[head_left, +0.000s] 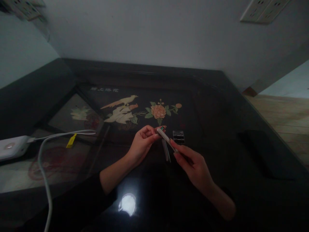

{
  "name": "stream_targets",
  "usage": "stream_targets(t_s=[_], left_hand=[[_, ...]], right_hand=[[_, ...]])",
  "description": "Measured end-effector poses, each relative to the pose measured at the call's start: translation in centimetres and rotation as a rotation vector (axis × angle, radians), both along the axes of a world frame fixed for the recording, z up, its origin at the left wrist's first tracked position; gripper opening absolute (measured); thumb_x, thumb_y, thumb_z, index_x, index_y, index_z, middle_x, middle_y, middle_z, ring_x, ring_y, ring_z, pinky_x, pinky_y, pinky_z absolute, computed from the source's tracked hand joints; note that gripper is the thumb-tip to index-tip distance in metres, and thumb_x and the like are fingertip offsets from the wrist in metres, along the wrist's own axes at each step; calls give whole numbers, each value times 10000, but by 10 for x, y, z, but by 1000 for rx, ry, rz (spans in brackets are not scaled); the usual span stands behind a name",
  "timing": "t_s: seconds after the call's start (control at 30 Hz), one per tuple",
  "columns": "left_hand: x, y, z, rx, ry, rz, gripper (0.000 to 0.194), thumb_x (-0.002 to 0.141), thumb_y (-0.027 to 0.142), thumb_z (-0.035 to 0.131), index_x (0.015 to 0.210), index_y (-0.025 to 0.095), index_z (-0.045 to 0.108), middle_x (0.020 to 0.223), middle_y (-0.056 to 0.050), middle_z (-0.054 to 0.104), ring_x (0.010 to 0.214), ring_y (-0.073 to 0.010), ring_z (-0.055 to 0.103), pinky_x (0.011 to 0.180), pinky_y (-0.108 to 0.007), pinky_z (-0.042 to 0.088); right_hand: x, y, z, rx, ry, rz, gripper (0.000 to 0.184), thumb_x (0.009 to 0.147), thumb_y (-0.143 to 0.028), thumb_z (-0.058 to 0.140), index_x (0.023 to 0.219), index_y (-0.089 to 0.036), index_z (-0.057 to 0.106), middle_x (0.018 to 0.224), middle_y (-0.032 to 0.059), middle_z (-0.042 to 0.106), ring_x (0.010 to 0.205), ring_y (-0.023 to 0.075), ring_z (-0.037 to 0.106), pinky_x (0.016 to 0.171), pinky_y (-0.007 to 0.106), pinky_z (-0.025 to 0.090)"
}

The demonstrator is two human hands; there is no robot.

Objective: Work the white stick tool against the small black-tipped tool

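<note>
Lower left: one dark sleeve [79, 191], covering the left forearm. Lower centre: one round light spot [127, 204], gleaming on the black glossy table [210, 109]. Right of centre: right hand [194, 161], thumb and fingers pinching one slim pale bar [166, 138], which is slanting up and left towards the other hand. Centre: left hand [142, 141], fingers curling and pinching one small piece with a green patch [162, 128]; the bar's upper end is meeting or overlapping it, contact not certain. Beneath the bar: one thin pale strip [166, 150], object or reflection, cannot tell. Right side: one dark flat slab [270, 154], lying on the table, details lost in shadow. Left edge: one white box [13, 146], with one white cable [40, 158] plugging into it and curving to the bottom edge; one yellow tag [71, 140] is hanging from the cable. Just right of centre: one small clear case [178, 137], lying near the bar. Further up: two birds [120, 111] and one pink flower [158, 111], decorating the tabletop. Upper right: one socket panel [264, 11], sitting on the pale wall [145, 35].
</note>
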State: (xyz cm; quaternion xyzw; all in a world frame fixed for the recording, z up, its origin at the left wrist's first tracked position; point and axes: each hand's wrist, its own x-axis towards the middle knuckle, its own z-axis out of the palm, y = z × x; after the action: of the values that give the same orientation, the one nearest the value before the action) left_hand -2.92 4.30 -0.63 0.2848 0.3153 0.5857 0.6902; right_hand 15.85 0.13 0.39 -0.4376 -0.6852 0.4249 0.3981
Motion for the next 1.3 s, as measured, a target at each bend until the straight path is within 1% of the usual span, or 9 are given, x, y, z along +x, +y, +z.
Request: stream_targets(t_s=[0.1, 0.27, 0.47, 0.63, 0.83, 0.93, 1.07, 1.2, 1.3], left_hand=[[1, 0, 1, 1, -6, 3, 320, 585, 238, 870, 656, 161, 568, 845, -35, 743, 963, -177, 674, 865, -278, 510], [2, -1, 3, -15, -13, 1, 316, 571, 223, 878, 650, 155, 580, 832, -18, 743, 830, -129, 689, 808, -235, 525], [1, -1, 2, 12, -3, 8, 300, 588, 233, 868, 655, 160, 585, 862, -35, 754, 928, -156, 684, 877, -266, 505], [0, 0, 0, 5, 20, 16, 288, 602, 236, 860, 678, 164, 592, 885, -31, 758, 877, -148, 695, 965, -306, 460], [0, 0, 0, 9, 37, 21, 329, 573, 252, 871, 659, 166, 566, 841, -30, 741, 959, -185, 680, 936, -317, 479], [1, -1, 0, -8, 24, 28, 341, 550, 243, 882, 659, 161, 569, 841, -22, 736, 898, -160, 683, 893, -282, 494], [1, -1, 2, -1, 11, 19, 352, 534, 253, 891, 649, 159, 572, 802, -12, 734, 811, -138, 685, 846, -254, 499], [0, -1, 3, 18, 20, 13, 352, 541, 267, 891, 654, 163, 575, 838, -31, 750, 855, -162, 692, 895, -287, 484], [0, -1, 2, 10, 13, 13, 343, 548, 261, 890, 668, 165, 584, 879, -31, 758, 860, -154, 695, 925, -292, 472]], right_hand=[[2, 4, -1, 16, -38, -61, 365, 910, -199, 551, 1253, -296, 633, 1213, 43, 696, 1037, 198, 673, 865, 339, 556], [7, 7, -2, 19, -74, -103, 375, 915, -202, 544, 1267, -306, 618, 1152, 32, 720, 907, 172, 686, 815, 331, 559], [3, 2, -1, 3, -15, -38, 389, 905, -187, 562, 1264, -327, 615, 1226, 24, 691, 1040, 182, 671, 888, 340, 551], [-1, -1, 2, -36, 18, 20, 381, 885, -182, 577, 1241, -307, 635, 1223, 41, 689, 1007, 198, 696, 846, 346, 582], [1, 4, 5, -58, 30, -54, 357, 888, -201, 573, 1220, -309, 648, 1227, 24, 685, 1093, 220, 666, 957, 416, 536], [1, 7, 4, -62, 25, -96, 356, 886, -196, 568, 1219, -291, 651, 1221, 29, 689, 1083, 220, 670, 970, 426, 526], [1, 6, 2, -59, 33, -89, 356, 887, -192, 572, 1219, -293, 652, 1229, 26, 685, 1083, 213, 670, 969, 408, 526], [1, 2, 1, -45, 35, -22, 362, 890, -191, 573, 1227, -304, 646, 1229, 22, 685, 1098, 210, 663, 952, 384, 537], [0, 0, 2, -38, 26, 16, 367, 883, -184, 577, 1223, -301, 648, 1216, 32, 691, 1044, 207, 687, 886, 369, 571]])
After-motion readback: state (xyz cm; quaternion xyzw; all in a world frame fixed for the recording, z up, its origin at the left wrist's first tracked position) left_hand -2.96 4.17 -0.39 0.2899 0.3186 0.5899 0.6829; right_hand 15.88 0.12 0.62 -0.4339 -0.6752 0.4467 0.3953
